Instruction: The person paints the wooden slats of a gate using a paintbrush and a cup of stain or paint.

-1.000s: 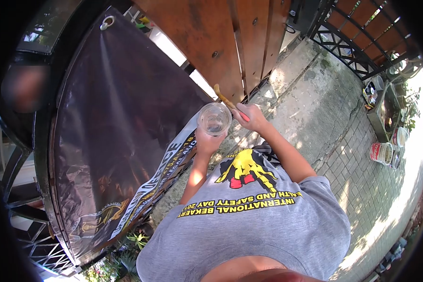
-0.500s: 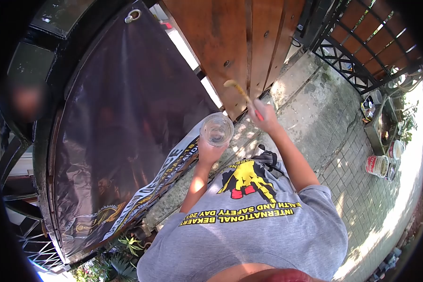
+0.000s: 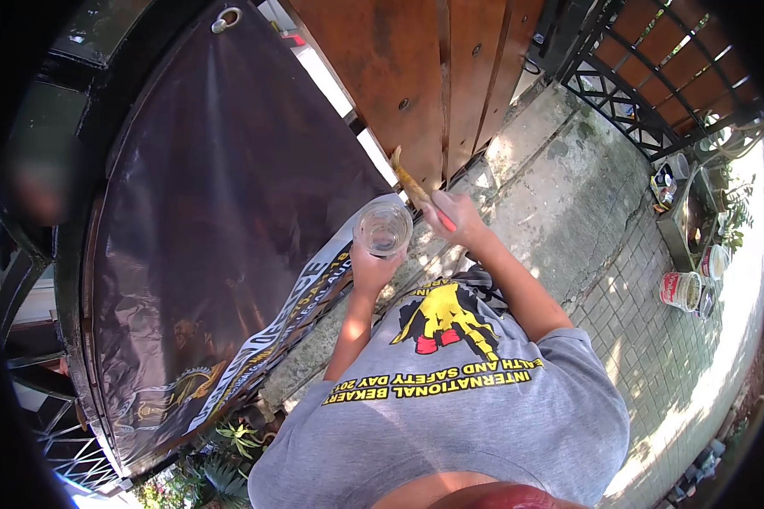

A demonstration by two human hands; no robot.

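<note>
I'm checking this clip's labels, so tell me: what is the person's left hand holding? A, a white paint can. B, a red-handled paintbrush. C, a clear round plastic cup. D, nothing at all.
C: the left hand grips the clear round plastic cup from below, while the right hand holds the red-handled paintbrush, with its bristles up by the brown wooden plank.

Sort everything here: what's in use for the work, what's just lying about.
In use: clear plastic cup in left hand; red-handled paintbrush in right hand; brown wooden gate boards.
Lying about: red-and-white tins on the paving; dark printed banner.
</note>
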